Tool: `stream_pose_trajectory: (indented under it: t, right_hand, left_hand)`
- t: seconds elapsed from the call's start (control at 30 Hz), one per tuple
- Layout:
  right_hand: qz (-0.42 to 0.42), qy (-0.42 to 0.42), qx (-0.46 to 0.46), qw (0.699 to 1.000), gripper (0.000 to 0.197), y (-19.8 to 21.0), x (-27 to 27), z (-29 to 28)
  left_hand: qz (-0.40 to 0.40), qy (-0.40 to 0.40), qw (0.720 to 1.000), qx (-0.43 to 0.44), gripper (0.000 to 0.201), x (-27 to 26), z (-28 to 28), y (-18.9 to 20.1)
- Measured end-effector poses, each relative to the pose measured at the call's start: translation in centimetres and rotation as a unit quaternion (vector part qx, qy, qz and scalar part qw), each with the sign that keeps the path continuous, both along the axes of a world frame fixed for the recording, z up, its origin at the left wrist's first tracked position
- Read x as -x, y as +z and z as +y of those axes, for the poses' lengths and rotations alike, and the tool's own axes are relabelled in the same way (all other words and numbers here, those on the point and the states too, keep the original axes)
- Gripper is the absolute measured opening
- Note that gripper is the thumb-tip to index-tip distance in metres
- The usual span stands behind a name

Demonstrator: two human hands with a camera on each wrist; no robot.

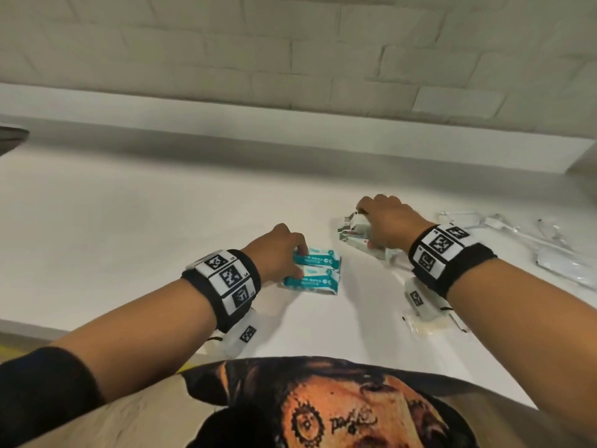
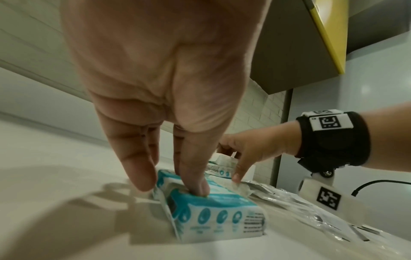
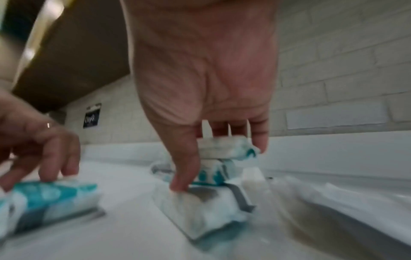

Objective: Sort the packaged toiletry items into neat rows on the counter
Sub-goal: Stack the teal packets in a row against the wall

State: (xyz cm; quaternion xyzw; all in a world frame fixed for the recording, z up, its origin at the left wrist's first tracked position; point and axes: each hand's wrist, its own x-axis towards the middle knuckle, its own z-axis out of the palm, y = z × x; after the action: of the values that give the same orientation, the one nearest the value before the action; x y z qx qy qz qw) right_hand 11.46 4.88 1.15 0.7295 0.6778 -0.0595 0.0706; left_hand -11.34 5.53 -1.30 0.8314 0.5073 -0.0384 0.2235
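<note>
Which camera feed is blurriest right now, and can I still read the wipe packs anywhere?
Right wrist view is blurriest: the wipe packs under the right hand smear. Left wrist view is sharper near the left hand, edges soft. Head view is clearest: "WIPES" reads on the teal packs.

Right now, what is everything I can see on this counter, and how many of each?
wet wipes packs: two, teal and white, side by side at the counter's middle, under the left hand's fingers.
pile of wipes packets: count unclear, white with teal and grey, stacked right of middle.
clear plastic wrappers: several, transparent, strewn at the far right.
counter: one, white, below a pale brick wall.
wrist bands: two, black with printed tags.
left hand: holds the teal packs.
right hand: grips the pile.
</note>
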Motion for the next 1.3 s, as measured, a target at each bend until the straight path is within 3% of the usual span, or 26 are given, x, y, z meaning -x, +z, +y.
stream_pose_trajectory:
  t: [0.1,0.17,0.27,0.37,0.5,0.6,0.7,0.77,1.1,1.17,1.23,1.3]
  right_hand:
    - [0.009,0.009,-0.071,0.997,0.048,0.2,-0.2,-0.2]
    - [0.101,-0.003,-0.100,0.990,0.046,0.9,0.8,-0.4]
    - [0.234,-0.008,0.001,0.972,0.031,1.7,3.1,-0.7]
    - [0.199,0.004,0.102,0.975,0.033,0.7,4.4,-0.4]
    - [0.224,-0.024,0.082,0.971,0.047,0.0,4.2,0.3]
    - [0.181,0.016,0.097,0.979,0.056,-0.5,4.2,0.7]
    - [0.122,0.064,0.075,0.988,0.033,-0.8,4.6,1.0]
    - [0.136,0.067,0.046,0.987,0.022,-0.5,4.7,1.4]
    - [0.119,0.125,0.062,0.983,0.009,-1.5,5.1,2.5]
    - [0.156,0.101,0.041,0.982,0.014,-0.8,4.0,2.3]
    - [0.178,0.047,-0.053,0.982,0.016,0.6,2.1,2.5]
    - [0.153,-0.010,-0.100,0.983,0.029,1.3,-0.1,2.9]
  left_hand:
    - [-0.004,-0.003,1.000,0.000,0.045,-0.2,0.3,0.1]
    - [-0.011,-0.002,1.000,-0.003,0.044,-0.2,0.3,0.0]
    - [-0.017,-0.002,0.999,-0.027,0.042,0.0,0.4,-0.1]
    - [-0.029,0.002,0.999,-0.033,0.032,0.2,0.8,0.0]
    - [-0.042,0.009,0.999,-0.020,0.027,0.3,1.1,-0.1]
    - [-0.056,0.023,0.998,-0.001,0.021,0.3,1.4,-0.2]
    - [-0.061,0.028,0.998,0.009,0.019,0.3,1.7,-0.3]
    - [-0.057,0.029,0.998,0.013,0.018,0.2,1.8,-0.4]
    - [-0.037,0.013,0.999,0.029,0.018,-0.1,2.0,-0.1]
    - [-0.025,-0.001,0.999,0.027,0.020,-0.2,2.0,0.1]
    - [-0.017,-0.028,0.999,0.000,0.028,-0.4,2.1,0.6]
    - [-0.034,-0.051,0.997,-0.037,0.040,-0.9,2.4,1.1]
